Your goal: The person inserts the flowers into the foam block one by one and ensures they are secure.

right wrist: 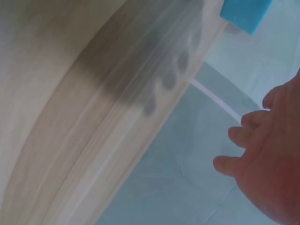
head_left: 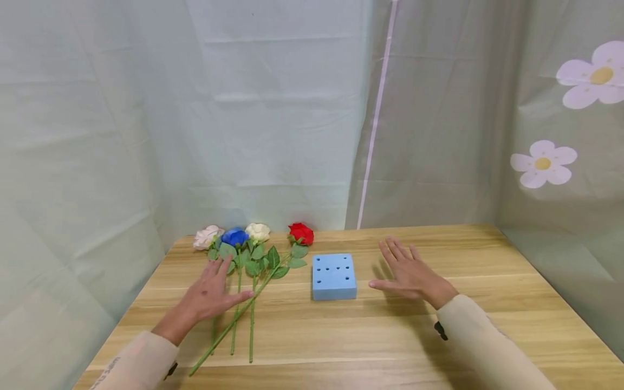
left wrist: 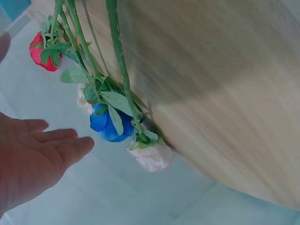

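My left hand hovers with spread fingers over the stems of several artificial roses, holding nothing. The roses lie with their heads toward the back edge: a pale pink rose, a blue rose, a cream rose and a red rose. The red rose's stem crosses the others slantwise. Right of the flowers sits a light blue block with several small holes in its top. Beyond the block's right side, my right hand is held above the table, fingers spread and nothing in them.
The wooden table reaches back to a pale grey-green curtain, which also hangs along both sides. Printed white flowers decorate the curtain on the right. Both forearms wear light sleeves.
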{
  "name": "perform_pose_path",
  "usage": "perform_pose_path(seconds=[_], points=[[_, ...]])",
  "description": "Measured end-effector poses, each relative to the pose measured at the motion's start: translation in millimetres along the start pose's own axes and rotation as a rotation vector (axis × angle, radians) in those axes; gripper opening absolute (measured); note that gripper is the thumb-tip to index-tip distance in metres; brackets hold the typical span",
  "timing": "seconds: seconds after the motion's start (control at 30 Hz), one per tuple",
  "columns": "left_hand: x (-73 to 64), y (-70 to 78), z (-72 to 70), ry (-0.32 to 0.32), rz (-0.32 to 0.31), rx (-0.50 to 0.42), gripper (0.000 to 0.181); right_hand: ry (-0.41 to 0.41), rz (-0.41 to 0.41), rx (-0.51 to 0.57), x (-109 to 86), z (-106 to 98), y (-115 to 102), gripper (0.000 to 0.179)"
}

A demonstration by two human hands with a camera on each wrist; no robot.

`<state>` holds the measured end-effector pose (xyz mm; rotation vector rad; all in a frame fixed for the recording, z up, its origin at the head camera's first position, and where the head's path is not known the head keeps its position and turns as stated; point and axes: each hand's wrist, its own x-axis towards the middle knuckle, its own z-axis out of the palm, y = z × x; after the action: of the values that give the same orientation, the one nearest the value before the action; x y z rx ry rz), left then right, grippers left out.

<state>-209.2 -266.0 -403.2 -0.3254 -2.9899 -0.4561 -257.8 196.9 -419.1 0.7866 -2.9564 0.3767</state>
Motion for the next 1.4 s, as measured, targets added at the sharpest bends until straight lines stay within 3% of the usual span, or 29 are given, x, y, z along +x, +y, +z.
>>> perform_pose_path(seconds=[0.27, 0.5, 0.9, 1.13, 1.4], points=[[7.1, 6.4, 4.4, -0.078, -0.074, -0.115, 0.076, -0.037, -0.032, 0.046, 12.9, 6.5, -5.3, 0.107], [10.5, 10.7, 10.6, -0.099, -0.125, -0.192, 0.064, -0.07, -0.039, 0.134, 23.0, 9.1, -9.3, 0.108], [11.0, 9.5, 16.7, -0.138, -0.125, -0.268, 0.047, -0.166, -0.089, 0.373, 39.0, 17.9, -15.4, 0.106], [14.5, 10.4, 18.0, -0.124, -0.13, -0.288, 0.042, -0.168, -0.101, 0.385, 44.4, 23.1, -19.4, 0.103], [20.7, 12.3, 24.0, -0.068, -0.061, -0.281, 0.028, -0.182, -0.114, 0.384, 48.4, 26.9, -25.5, 0.097]])
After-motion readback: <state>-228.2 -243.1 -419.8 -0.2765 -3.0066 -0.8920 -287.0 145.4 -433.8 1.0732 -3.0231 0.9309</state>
